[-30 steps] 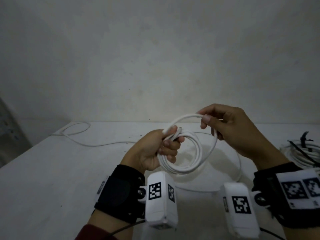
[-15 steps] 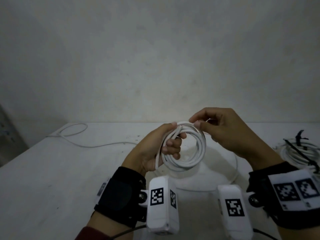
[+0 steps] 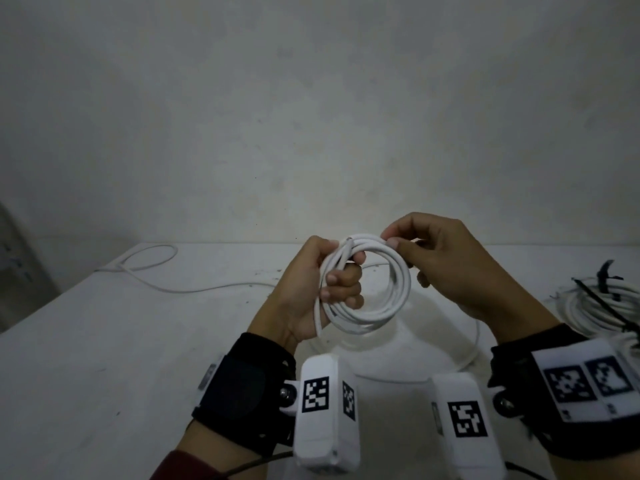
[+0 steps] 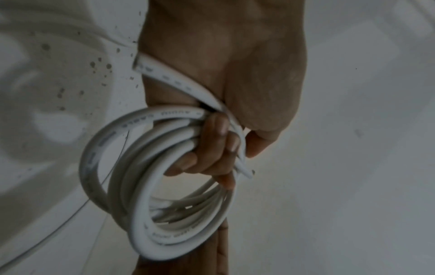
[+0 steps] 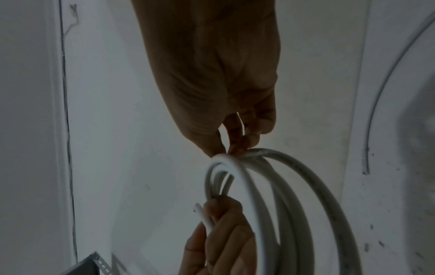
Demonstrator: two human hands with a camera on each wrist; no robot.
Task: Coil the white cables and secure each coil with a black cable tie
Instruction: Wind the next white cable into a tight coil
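The coiling step is in hand. The left hand [image 3: 313, 289] has its fingers curled through the white cable coil [image 3: 377, 296], clamping several loops against the palm above the middle of the tabletop [image 3: 104, 341], one cut end poking out past the fingertips. The right hand [image 3: 446, 265] pinches the top of the coil between thumb and fingers, laying a fresh loop beside the others. Loose cable [image 3: 194, 289] trails off toward the far left corner, so more winding seems due before a black cable tie goes on; a tied coil [image 3: 599, 306] sits at the right edge.
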